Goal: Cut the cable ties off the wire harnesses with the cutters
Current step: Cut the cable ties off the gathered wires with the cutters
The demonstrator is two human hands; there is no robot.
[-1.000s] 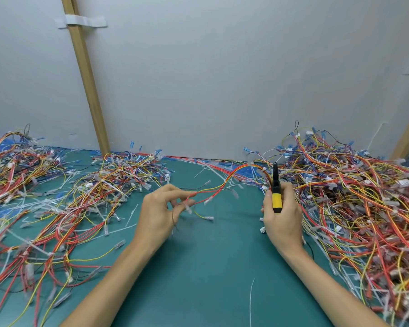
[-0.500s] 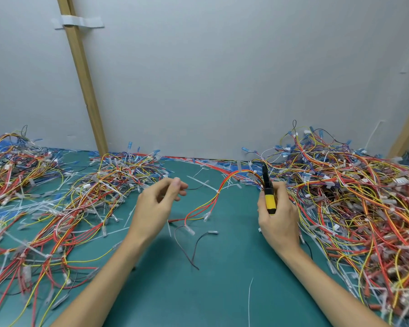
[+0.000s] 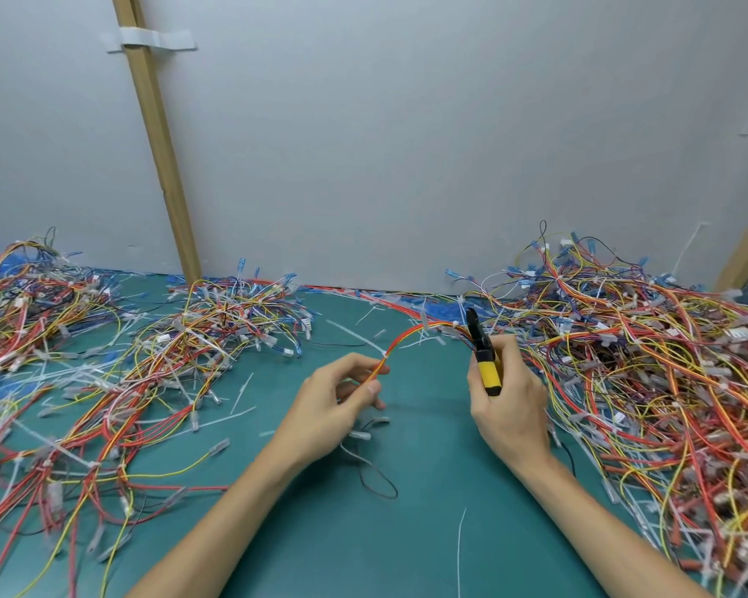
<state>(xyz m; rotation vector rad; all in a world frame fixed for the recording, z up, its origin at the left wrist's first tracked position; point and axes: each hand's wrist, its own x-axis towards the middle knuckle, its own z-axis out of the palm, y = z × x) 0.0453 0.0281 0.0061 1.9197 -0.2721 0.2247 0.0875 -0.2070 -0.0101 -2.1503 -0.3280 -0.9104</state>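
My left hand (image 3: 337, 397) pinches a red, orange and yellow wire harness (image 3: 407, 336) between thumb and fingers, just below a white cable tie (image 3: 384, 353) on it. The harness arches up and right into the big pile. My right hand (image 3: 508, 403) grips the yellow-and-black cutters (image 3: 483, 353), jaws pointing up and away beside the harness's far end. Whether the jaws touch a wire is unclear. Loose harness ends with clear connectors hang under my left hand.
A large tangle of harnesses (image 3: 648, 381) covers the right of the green mat (image 3: 342, 533). Two more piles lie at the left (image 3: 126, 381) and far left. Cut white ties are scattered on the mat. A grey wall with wooden battens stands behind.
My left hand had let the harness drop half a second ago; now it pinches it again higher up, near a tie. My right hand with the cutters stayed nearly in place.
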